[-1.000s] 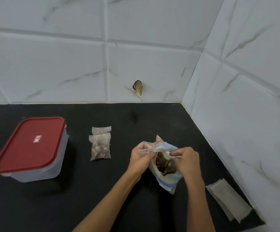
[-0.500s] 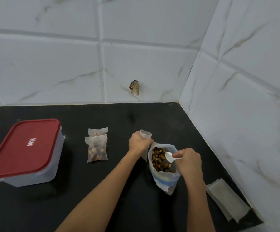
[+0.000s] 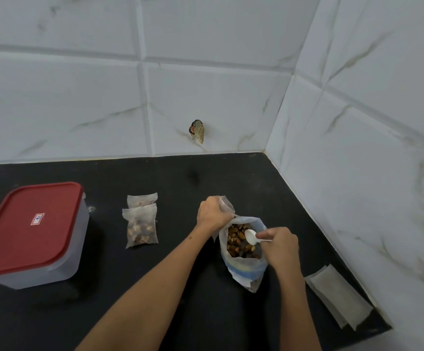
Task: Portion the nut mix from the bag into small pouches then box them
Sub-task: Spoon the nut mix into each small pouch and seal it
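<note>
Head view catches the scooping step: the right hand pinches a white spoon over the nuts in the open bag, just below its fingers. The left hand grips an empty pouch beside the bag's rim. Next, I reckon, comes a level scoop tipped into that pouch.

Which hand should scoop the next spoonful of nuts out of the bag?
The right hand. It already pinches the white spoon over the nuts in the open bag, while the left hand holds an empty pouch at the bag's rim.
</note>
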Demonstrator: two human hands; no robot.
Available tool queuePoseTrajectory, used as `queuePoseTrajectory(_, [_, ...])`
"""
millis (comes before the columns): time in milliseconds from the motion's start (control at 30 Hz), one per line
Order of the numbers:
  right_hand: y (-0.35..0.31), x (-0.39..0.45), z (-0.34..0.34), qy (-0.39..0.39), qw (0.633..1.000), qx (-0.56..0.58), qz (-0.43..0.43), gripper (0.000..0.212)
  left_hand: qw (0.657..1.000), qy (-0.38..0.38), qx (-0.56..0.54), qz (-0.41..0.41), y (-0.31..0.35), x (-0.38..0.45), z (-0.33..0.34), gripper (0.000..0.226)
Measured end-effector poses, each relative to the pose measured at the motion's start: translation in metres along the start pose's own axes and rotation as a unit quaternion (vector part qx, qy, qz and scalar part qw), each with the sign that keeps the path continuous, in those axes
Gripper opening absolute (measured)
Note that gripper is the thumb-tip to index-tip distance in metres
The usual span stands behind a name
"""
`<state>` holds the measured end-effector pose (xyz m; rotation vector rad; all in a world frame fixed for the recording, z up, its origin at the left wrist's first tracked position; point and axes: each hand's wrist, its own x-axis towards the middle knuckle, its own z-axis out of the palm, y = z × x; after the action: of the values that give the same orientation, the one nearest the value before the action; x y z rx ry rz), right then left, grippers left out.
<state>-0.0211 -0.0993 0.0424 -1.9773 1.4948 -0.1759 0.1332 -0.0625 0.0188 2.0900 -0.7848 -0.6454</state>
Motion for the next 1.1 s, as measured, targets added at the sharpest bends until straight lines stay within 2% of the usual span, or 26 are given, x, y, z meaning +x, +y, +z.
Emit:
queuePoseTrajectory(233, [0.000, -0.004, -0.026, -0.018, 1.000, 0.008, -0.002, 0.026, 0.989, 0.033, -0.103, 0.101, 0.006, -0.024, -0.011, 0.030])
queuePoseTrajectory(367, [-0.002, -0.009, -0.028, -0.016, 1.000, 0.003, -0.018, 0.025, 0.979, -0.025, -0.189, 0.070, -0.003, -0.020, -0.023, 0.030])
queuePoseTrajectory(500, [-0.009, -0.011, -0.028, -0.041, 0.999, -0.016, 0.000, 0.028, 0.969, -0.100, -0.221, 0.036, -0.003, -0.022, -0.034, 0.018])
queuePoseTrajectory(667, [-0.008, -0.013, -0.025, -0.023, 0.999, -0.028, -0.016, 0.026, 0.947, -0.160, -0.271, -0.058, -0.016, -0.018, -0.041, 0.017])
queuePoseTrajectory(767, [-0.009, -0.012, -0.024, -0.014, 0.999, -0.035, -0.009, 0.025, 0.968, -0.134, -0.209, -0.040, -0.026, -0.011, -0.039, 0.015])
queuePoseTrajectory(967, [-0.011, -0.009, -0.017, -0.007, 0.999, -0.049, -0.011, 0.026, 0.994, -0.026, -0.103, -0.035, -0.032, -0.007, -0.028, 0.024])
queuePoseTrajectory(1100, [-0.013, -0.004, -0.011, -0.002, 0.997, -0.075, -0.003, 0.024, 0.996, 0.030, -0.057, -0.062, -0.030, -0.017, -0.035, 0.067])
